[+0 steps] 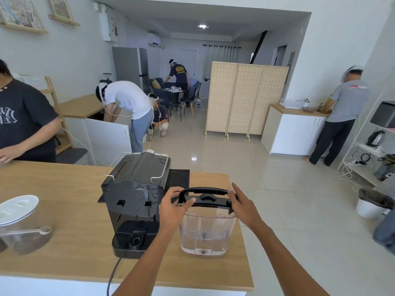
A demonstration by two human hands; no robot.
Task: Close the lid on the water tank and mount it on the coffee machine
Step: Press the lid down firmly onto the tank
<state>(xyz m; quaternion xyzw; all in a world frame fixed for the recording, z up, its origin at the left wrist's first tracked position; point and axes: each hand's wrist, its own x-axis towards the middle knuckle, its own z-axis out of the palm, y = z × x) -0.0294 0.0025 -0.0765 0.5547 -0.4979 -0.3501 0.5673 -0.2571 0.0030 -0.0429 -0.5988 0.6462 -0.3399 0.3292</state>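
— where's the water tank [206, 229]?

— on the table [64, 221], just right of the coffee machine [136, 201], not mounted. my left hand [171, 208] pinches the lid [206, 200] edge; right hand [241, 207] rests loosely curled on the other end.

— lid shut?

— looks nearly seated — can't tell if it's latched. mounting is left.

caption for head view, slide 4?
Both hands press the black lid onto the clear water tank beside the coffee machine.
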